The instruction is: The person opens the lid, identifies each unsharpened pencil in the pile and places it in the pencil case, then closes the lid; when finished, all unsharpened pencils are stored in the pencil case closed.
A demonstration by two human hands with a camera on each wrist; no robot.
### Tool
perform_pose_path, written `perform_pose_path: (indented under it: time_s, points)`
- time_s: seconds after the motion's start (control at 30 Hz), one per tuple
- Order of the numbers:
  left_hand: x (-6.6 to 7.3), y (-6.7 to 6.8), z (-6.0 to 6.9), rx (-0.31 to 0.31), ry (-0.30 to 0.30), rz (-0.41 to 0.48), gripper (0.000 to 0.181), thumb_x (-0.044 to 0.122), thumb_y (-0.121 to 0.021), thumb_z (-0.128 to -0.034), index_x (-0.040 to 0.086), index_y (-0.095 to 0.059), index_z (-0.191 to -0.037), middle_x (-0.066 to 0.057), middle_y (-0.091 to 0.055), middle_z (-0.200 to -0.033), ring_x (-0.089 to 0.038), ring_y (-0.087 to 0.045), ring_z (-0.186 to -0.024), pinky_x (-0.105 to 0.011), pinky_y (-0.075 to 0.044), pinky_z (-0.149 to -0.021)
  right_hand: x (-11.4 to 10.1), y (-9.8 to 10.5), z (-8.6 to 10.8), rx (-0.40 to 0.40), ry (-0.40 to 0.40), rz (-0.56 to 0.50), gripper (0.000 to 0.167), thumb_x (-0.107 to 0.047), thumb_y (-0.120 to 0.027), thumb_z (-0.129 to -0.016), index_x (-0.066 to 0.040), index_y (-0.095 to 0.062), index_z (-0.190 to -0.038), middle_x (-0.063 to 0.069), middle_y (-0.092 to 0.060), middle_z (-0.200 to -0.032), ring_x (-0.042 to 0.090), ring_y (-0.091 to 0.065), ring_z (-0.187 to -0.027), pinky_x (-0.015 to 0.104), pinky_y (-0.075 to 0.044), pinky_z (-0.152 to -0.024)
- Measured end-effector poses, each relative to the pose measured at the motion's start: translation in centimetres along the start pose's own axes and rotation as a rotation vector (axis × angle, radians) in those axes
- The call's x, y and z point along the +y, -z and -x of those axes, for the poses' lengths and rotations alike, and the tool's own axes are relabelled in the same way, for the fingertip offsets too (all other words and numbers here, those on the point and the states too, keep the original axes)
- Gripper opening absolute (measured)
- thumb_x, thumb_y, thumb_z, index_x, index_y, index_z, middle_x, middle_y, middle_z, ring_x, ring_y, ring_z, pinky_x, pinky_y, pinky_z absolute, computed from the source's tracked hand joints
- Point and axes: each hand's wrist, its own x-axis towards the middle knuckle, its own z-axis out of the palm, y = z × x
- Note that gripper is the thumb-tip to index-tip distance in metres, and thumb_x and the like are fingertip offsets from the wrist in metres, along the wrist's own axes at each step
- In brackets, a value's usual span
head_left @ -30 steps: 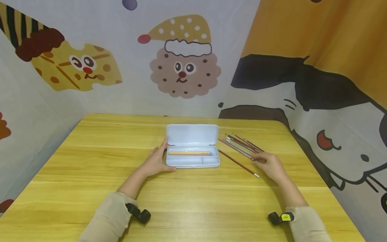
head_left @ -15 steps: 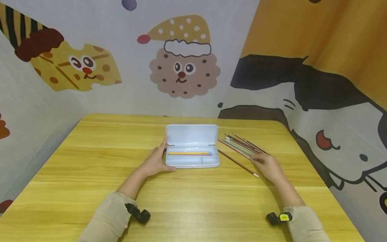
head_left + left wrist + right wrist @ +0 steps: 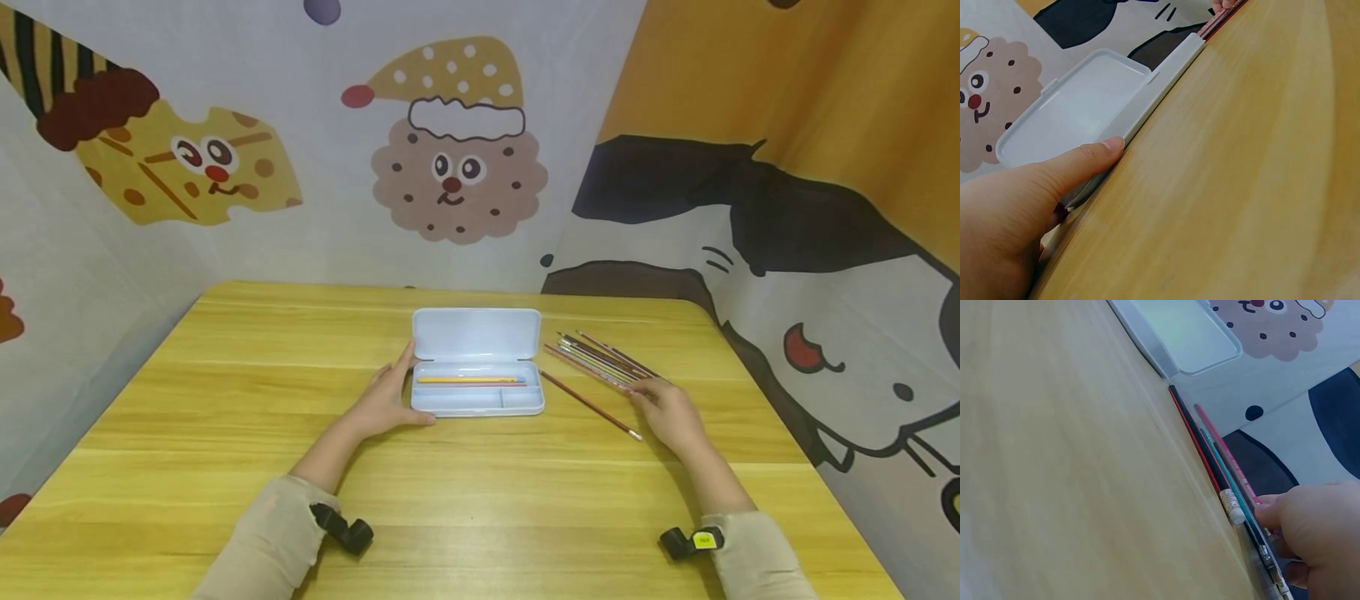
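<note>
A white pencil case [image 3: 459,402] lies with its lid [image 3: 477,333] up in the middle of the table. Inside it are a yellow pencil [image 3: 465,380] and a thin reddish pencil [image 3: 487,386]. My left hand [image 3: 381,407] grips the case's left end, thumb [image 3: 1100,156] along the front edge and fingers behind. At the right, my right hand [image 3: 673,421] pinches the near end of a pink pencil [image 3: 1225,453] beside a loose bundle of pencils [image 3: 603,357]. A single dark-red pencil [image 3: 592,406] with a white eraser lies apart, its far end close to the case.
The wooden table [image 3: 480,500] reaches back to a cloth printed with cartoon figures [image 3: 460,179]. Each forearm wears a small black camera, one at the left sleeve [image 3: 258,533] and one at the right sleeve [image 3: 761,554].
My right hand has shifted slightly and its fingers have closed on the pink pencil, which now covers more of the teal one beside it. The left hand and the case have stayed put.
</note>
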Motion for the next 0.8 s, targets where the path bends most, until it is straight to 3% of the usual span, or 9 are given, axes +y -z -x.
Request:
perform_pose_path:
  time_s: [0.17, 0.4, 0.8]
  points:
    - [0.0, 0.0, 0.1, 0.000, 0.000, 0.004, 0.136, 0.037, -0.089, -0.0638, 0.011, 0.012, -0.153, -0.010, -0.041, -0.146, -0.028, -0.028, -0.138, -0.052, -0.002, -0.114, -0.6, 0.4, 0.0, 0.042, 0.007, -0.017, 0.017, -0.007, -0.058, -0.095, 0.000, -0.068, -0.108, 0.023, -0.063, -0.109, 0.043, -0.060, -0.097, 0.056, -0.050, -0.078]
    - [0.2, 0.2, 0.2, 0.002, 0.001, 0.000, 0.137, 0.037, -0.089, -0.0639, 0.012, 0.012, -0.152, -0.010, -0.040, -0.147, -0.029, -0.028, -0.138, -0.052, -0.003, -0.114, -1.3, 0.8, -0.1, 0.114, 0.078, -0.046, 0.018, 0.001, -0.059, -0.092, 0.001, -0.067, -0.109, 0.020, -0.063, -0.107, 0.039, -0.062, -0.093, 0.053, -0.053, -0.076]
    - [0.3, 0.2, 0.2, -0.012, 0.010, -0.005, 0.137, 0.039, -0.088, -0.0642, 0.012, 0.013, -0.152, -0.009, -0.041, -0.146, -0.028, -0.029, -0.138, -0.052, -0.003, -0.114, -4.2, 1.4, -0.1, 0.138, 0.142, -0.060, 0.018, 0.002, -0.060, -0.092, -0.005, -0.068, -0.106, 0.013, -0.064, -0.107, 0.033, -0.063, -0.093, 0.047, -0.055, -0.072]
